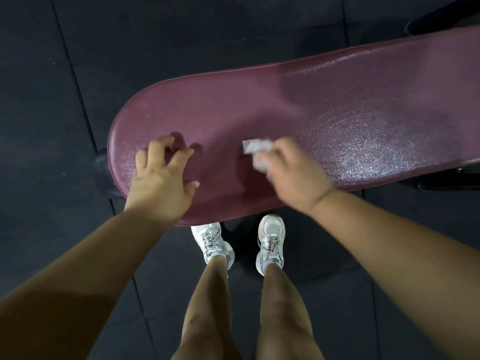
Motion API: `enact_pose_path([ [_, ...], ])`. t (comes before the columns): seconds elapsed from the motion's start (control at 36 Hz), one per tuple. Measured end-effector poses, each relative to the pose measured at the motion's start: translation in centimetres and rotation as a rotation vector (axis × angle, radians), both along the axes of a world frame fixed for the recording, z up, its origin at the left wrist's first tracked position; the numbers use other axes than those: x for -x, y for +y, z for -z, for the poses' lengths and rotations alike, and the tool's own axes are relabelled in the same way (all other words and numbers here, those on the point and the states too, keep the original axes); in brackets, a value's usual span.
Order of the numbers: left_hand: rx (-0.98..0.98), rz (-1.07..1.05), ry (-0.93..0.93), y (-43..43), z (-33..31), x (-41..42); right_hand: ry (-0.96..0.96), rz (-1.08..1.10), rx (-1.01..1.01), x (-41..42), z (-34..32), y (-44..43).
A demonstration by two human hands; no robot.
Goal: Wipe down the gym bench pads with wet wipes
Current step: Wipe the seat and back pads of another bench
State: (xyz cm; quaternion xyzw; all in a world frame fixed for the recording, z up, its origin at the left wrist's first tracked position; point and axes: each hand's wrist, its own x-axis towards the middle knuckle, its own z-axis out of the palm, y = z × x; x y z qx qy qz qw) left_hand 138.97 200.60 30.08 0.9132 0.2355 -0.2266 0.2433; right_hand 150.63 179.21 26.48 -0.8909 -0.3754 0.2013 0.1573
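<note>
The right fingers (281, 148) are curled tight round a crumpled white wipe (255, 152), which sticks out ahead and to the left of them. The right hand (296, 178) is blurred, so I cannot tell whether the wipe touches the surface or sits just above it. The left fingers (181, 155) are spread wide and a little bent, holding nothing, their tips on the surface. The left hand (159, 184) seems to serve as a brace.

Both hands lie over the pad (350, 107), whose long axis runs from its rounded end, left of the left fingers, away to the right past the right fingers. Right of the right fingers the pad glistens, which reads as already wet. From the wipe leftward to the rounded end it looks duller, so that stretch is likely left to do. The wipe lies between the hands, nearer the right, and the dull patch lies left of it along the long axis. The left hand sits on part of that patch and would need to lift for the wipe to reach the end.

Nearer than the fingers, past the pad's edge, stand two pale shoes (211, 242) on a dark floor (65, 105).
</note>
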Motion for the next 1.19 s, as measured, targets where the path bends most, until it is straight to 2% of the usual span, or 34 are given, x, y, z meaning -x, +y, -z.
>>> enact_pose_path([
  [0.08,-0.006,-0.001,-0.013,0.7,0.3,0.0,-0.094,0.447,0.037,-3.6,-0.2,-0.2],
  [0.14,0.003,0.007,-0.034,0.9,0.5,0.2,-0.073,0.741,0.039,-4.6,-0.5,0.9],
  [0.19,0.010,0.002,-0.039,1.0,0.6,0.4,-0.087,0.849,0.056,-3.9,-0.6,3.0],
  [0.25,0.020,-0.004,-0.027,1.0,0.6,0.4,-0.061,0.697,0.010,-1.7,-0.3,5.0],
  [0.33,0.042,-0.008,0.010,1.3,0.5,0.4,0.073,0.145,-0.094,2.9,0.1,6.9],
  [0.39,0.059,-0.006,0.028,1.5,0.3,0.4,0.141,-0.140,-0.122,4.1,0.0,7.1],
  [0.47,0.092,0.000,0.037,2.0,0.1,0.6,0.108,-0.326,-0.096,1.5,0.2,6.5],
  [0.53,0.111,-0.011,0.033,2.3,0.1,0.7,0.034,-0.214,-0.086,-1.4,0.5,5.8],
  [0.67,0.050,-0.056,0.026,3.3,0.2,1.0,-0.090,0.521,-0.029,-6.2,0.0,5.7],
  [0.75,0.028,-0.110,0.036,3.9,0.3,1.3,-0.120,0.737,0.026,-5.3,0.2,7.9],
  [0.81,0.029,-0.094,0.060,4.1,0.3,1.4,-0.091,0.723,0.019,-3.5,0.6,9.4],
  [0.83,0.032,-0.090,0.067,4.1,0.4,1.3,-0.066,0.630,-0.010,-2.4,0.6,10.0],
  [0.94,0.044,-0.088,0.062,4.2,0.3,1.3,0.010,0.000,-0.086,0.6,0.1,10.6],
  [1.0,0.047,-0.076,0.039,4.4,0.3,1.5,-0.030,-0.199,-0.028,-0.4,0.2,9.7],
  [1.03,0.050,-0.073,0.031,4.4,0.3,1.5,-0.070,-0.206,0.022,-1.5,0.5,9.2],
  [1.08,0.050,-0.074,0.030,4.7,0.3,1.7,-0.158,-0.036,0.038,-4.1,1.0,8.2],
  [1.19,0.014,-0.178,0.034,5.2,0.0,2.1,-0.144,0.609,-0.004,-7.4,0.3,8.5],
])
